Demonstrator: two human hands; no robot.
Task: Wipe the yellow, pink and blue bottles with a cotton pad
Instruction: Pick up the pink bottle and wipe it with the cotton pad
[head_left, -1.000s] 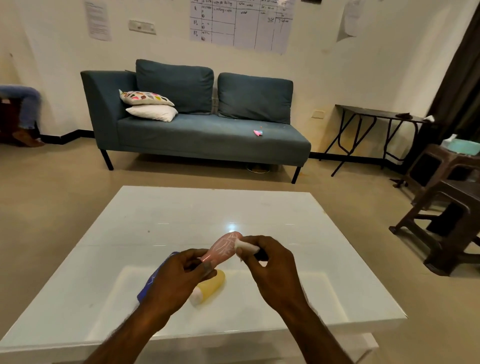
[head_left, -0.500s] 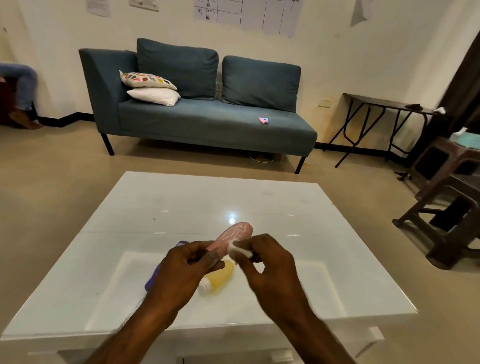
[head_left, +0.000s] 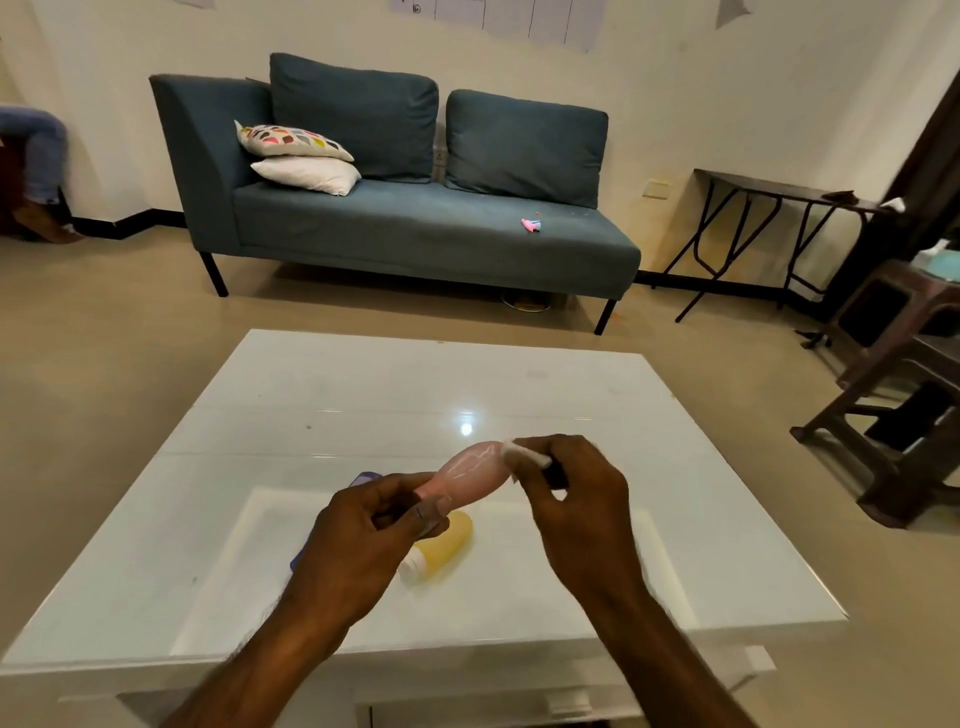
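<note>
Over the white table (head_left: 322, 415), your left hand (head_left: 363, 540) grips the pink bottle (head_left: 470, 470) by its cap end, lifting its body clear for wiping. Your right hand (head_left: 566, 499) pinches the cotton pad (head_left: 524, 454) against the far tip; the yellow bottle (head_left: 441, 551) and blue bottle (head_left: 363, 479) lie waiting below.

A glossy white rectangular coffee table (head_left: 363, 395) stands on a beige tiled floor (head_left: 104, 322), a ceiling light glinting on its top. Behind it, a teal fabric sofa (head_left: 426, 234) on thin black legs sits against a cream wall (head_left: 701, 93) hung with paper sheets; two cushions, one patterned (head_left: 291, 140) above one plain white (head_left: 306, 175), lie at its left end. A dark folding side table (head_left: 779, 189) stands to the right, near dark brown plastic stools (head_left: 893, 415).
</note>
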